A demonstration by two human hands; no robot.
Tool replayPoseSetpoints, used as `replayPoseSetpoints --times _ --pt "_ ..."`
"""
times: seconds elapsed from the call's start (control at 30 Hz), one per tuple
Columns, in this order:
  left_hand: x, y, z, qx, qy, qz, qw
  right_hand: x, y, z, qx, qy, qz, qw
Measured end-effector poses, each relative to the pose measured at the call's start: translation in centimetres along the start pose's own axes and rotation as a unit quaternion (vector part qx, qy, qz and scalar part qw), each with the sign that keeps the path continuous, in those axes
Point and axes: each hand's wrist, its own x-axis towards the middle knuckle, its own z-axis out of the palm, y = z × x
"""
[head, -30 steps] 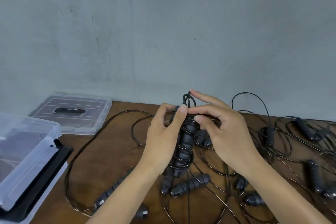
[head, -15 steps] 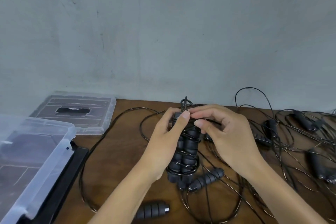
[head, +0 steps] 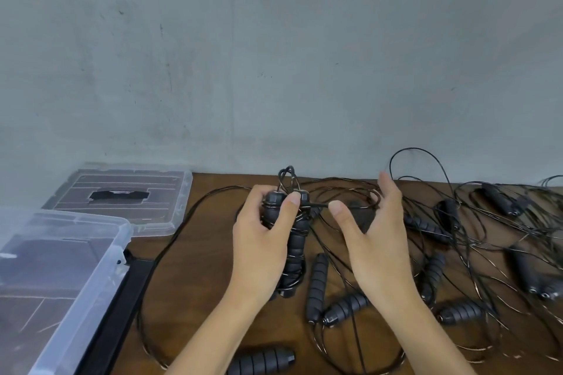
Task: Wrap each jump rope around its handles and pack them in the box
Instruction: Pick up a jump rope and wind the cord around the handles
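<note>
Black cord is circling one handle pair (head: 286, 240), which the left hand (head: 262, 240) is gripping; the right hand (head: 374, 237) is hovering spread, holding nothing; loose ropes (head: 457, 237) and the clear box (head: 65, 265) are waiting.

light: soft, even, a bit dim | shadows: faint | glare: box (head: 91, 253) lower left | edges: bent, maybe slightly blurry

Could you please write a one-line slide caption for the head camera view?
Left hand grips a wrapped jump rope bundle above the wooden table; open right hand beside it.
</note>
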Motion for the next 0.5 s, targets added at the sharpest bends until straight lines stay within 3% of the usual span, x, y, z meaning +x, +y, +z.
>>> replayPoseSetpoints --times 0.07,0.17,0.37,0.5 --pt "0.2 -0.2 -0.2 0.007 0.001 -0.003 1.0 -0.1 0.2 0.2 0.213 -0.042 0.091 0.972" --pt "0.2 -0.6 0.0 0.007 -0.011 -0.011 1.0 -0.4 1.1 0.5 0.471 -0.111 0.109 0.868" --pt "-0.8 -1.0 0.5 -0.002 -0.05 -0.028 0.998 -1.0 1.3 1.0 0.631 -0.066 0.139 0.76" --pt "-1.2 -0.8 0.6 0.016 -0.091 -0.021 0.995 -0.7 1.9 1.1 0.63 -0.003 0.185 0.754"
